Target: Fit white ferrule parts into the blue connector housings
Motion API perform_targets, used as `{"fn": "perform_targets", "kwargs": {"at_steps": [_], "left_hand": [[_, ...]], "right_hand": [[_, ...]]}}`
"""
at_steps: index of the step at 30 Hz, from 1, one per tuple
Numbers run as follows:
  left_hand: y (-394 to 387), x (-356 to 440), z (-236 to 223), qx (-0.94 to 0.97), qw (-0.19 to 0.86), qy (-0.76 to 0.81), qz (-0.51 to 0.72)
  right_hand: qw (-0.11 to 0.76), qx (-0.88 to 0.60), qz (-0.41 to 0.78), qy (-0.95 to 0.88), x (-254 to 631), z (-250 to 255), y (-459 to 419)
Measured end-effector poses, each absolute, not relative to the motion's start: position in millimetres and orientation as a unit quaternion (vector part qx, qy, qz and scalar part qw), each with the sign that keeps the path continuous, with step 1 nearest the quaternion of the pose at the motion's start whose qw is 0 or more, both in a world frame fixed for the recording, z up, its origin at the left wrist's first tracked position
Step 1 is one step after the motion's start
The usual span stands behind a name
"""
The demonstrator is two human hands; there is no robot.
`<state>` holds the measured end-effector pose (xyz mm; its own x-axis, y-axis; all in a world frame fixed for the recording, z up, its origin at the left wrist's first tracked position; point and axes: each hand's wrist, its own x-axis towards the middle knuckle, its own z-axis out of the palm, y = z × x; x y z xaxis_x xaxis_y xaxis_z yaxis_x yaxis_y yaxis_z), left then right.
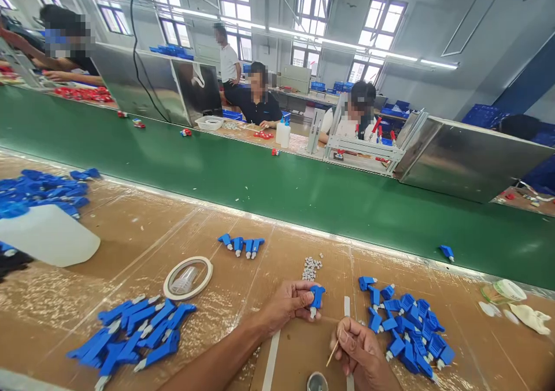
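My left hand (pixel 291 305) is closed on a blue plastic part (pixel 318 299) with a pale tip pointing down. In my right hand (pixel 358 347) a thin wooden stick (pixel 332 354) is pinched, slanting down to the left. Just below it stands a small round cup (pixel 317 382), cut off by the frame's lower edge; its contents are hard to make out. Beyond my left hand lies a small pile of grey pieces (pixel 310 268). Many similar blue parts are heaped to the right (pixel 410 327) and to the left (pixel 139 330) of my hands.
A short row of blue parts (pixel 241 245) and a tape roll (pixel 208 281) lie on the cardboard-covered table (pixel 156 229). A white bottle (pixel 52 235) lies at left. Behind runs a green conveyor belt (pixel 208 165); co-workers sit across it. A jar (pixel 505 291) stands far right.
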<state>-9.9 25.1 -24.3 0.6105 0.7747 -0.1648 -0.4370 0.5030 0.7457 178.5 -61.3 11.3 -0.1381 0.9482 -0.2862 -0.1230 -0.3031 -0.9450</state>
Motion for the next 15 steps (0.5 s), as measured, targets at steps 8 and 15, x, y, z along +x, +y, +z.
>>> {"fn": "perform_targets", "kwargs": {"at_steps": [8,15], "left_hand": [[22.0,-6.6,-23.7,0.355,0.837,0.246,0.336],[21.9,-5.8,-26.0,0.361,0.84,0.233,0.331]], "right_hand": [[0.491,-0.485,0.249,-0.68,180.7,19.9,-43.0],[0.49,-0.463,0.188,-0.714,172.6,20.6,-39.7]]}}
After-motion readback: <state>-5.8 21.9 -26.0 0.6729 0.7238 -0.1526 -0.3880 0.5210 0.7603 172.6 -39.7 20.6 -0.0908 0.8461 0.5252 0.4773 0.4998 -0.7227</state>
